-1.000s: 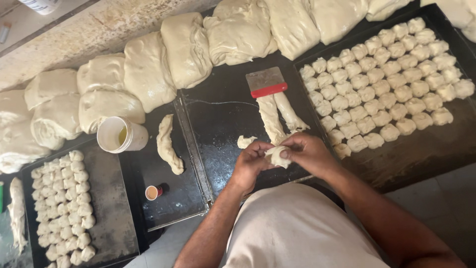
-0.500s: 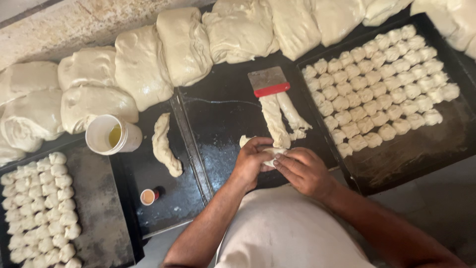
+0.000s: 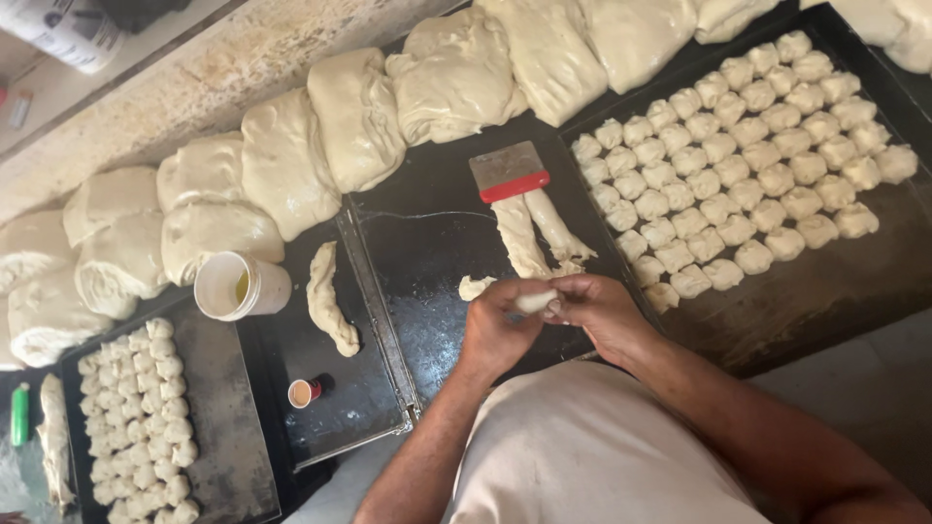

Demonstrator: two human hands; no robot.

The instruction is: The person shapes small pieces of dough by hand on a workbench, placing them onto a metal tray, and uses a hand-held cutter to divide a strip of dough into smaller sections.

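Observation:
Both my hands meet over the middle black tray [image 3: 427,243]. My left hand [image 3: 497,332] and my right hand [image 3: 600,311] pinch a small piece of pale dough [image 3: 535,301] between their fingertips. Just beyond them lie two dough ropes [image 3: 532,235], their near ends ragged. A metal scraper with a red handle [image 3: 507,173] rests at the ropes' far end. A small scrap of dough [image 3: 475,286] lies left of my left hand.
Rows of several small dough balls [image 3: 738,165] fill the right tray; more [image 3: 136,417] fill a left tray. Large folded dough slabs [image 3: 349,126] line the back. A white cup of oil [image 3: 239,286], a twisted dough strip [image 3: 328,301] and a small red-rimmed cup [image 3: 303,392] sit left.
The view shifted a little; my hands stayed together at the ropes' near end, still working a small piece of dough. The piece now shows as a short roll between my fingers.

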